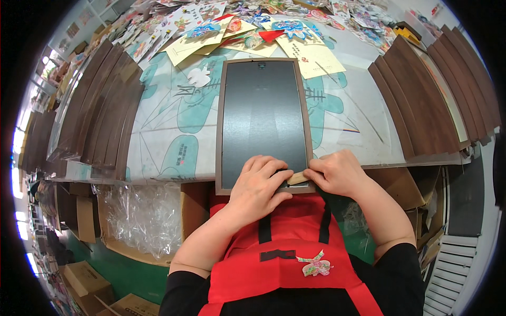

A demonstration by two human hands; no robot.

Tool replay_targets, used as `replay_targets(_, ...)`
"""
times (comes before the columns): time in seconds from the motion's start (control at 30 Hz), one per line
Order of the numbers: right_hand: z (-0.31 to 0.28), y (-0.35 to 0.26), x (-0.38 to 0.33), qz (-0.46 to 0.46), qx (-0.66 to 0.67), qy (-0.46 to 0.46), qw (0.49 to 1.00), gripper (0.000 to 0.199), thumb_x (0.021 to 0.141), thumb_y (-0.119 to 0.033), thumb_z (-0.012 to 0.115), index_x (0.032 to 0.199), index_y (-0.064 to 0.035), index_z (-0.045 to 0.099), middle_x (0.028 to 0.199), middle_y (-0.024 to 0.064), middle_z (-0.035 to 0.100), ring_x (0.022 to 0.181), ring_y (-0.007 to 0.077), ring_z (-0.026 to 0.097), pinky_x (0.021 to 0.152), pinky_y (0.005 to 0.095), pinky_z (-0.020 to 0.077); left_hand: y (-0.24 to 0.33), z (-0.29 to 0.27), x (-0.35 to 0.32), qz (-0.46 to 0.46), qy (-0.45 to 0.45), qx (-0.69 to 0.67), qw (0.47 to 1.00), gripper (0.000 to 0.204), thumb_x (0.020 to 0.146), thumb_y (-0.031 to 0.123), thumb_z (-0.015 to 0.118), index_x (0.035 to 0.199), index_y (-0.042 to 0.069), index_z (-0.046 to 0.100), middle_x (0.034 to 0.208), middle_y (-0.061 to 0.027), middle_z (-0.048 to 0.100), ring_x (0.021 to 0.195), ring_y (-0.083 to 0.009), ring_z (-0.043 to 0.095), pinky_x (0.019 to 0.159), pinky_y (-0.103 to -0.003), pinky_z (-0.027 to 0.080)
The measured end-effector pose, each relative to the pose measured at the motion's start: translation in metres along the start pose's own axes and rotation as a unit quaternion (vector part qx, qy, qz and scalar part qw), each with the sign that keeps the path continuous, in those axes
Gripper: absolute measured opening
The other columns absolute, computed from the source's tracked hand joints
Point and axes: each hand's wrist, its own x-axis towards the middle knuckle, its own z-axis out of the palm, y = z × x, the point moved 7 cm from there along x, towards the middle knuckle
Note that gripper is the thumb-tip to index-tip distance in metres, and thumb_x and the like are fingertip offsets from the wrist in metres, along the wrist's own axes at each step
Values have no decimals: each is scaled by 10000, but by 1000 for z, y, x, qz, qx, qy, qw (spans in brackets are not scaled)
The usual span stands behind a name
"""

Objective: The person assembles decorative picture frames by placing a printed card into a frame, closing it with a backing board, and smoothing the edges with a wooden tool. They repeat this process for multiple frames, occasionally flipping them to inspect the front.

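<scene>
A brown picture frame (220,131) lies back side up at the table's near edge, with its dark backing board (263,116) showing and a small hanger at the far end. Flat on the board's near end rests my left hand (258,181), its fingers stretched out. At the near right corner my right hand (336,173) is closed in a pinch on a small tan strip (298,178). The strip lies over the board's edge, its left end by my left fingertips. My right fingers hide its other end.
Brown frames stand stacked at the left (100,100) and right (421,95) table sides. Beyond the frame lie cream cards (311,58) with colourful cut-outs and a white cut-out (198,77). Below the table, a cardboard box (142,255) holds clear plastic wrapping (147,218).
</scene>
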Motion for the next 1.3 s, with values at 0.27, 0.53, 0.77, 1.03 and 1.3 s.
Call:
replay_targets(0.27,-6,-18,-23,-106,-38,124,986,170,717,-196,723,695,-111,578,570,26,511,492,209,527,437,340,377,2,1,-1,14,-2,-4,1000,283,696,210,750,917,85,625,1002,-9,604,1041,-232,539,988,-447,377)
replay_targets(0.53,-17,-23,-50,-154,-124,267,943,193,676,-83,625,868,-92,607,630,7,462,521,171,478,466,302,371,-4,3,-6,9,17,-39,999,280,736,188,750,963,82,626,1057,-54,613,1074,-260,544,1000,-472,387)
replay_targets(0.77,-27,123,-59,169,-160,258,938,185,812,-57,620,994,-84,642,868,118,618,791,322,596,697,418,474,-67,-67,-24,-201,241,27,949,430,792,127,675,1173,-23,543,1169,-215,580,1036,-371,567,912,-414,448)
replay_targets(1.03,-8,-22,-6,-65,127,208,968,243,695,-144,747,884,-36,639,922,119,602,869,309,575,793,400,449,-113,-45,-44,-318,239,-64,915,323,838,115,617,1108,-59,582,1016,-230,637,894,-340,630,796,-391,492)
replay_targets(1.3,26,-50,-26,-64,127,247,958,250,664,-79,758,877,-26,639,895,102,577,876,323,530,810,437,420,-114,-41,-56,-315,269,-67,908,310,849,116,587,1131,-13,578,1064,-201,624,936,-331,623,833,-383,488)
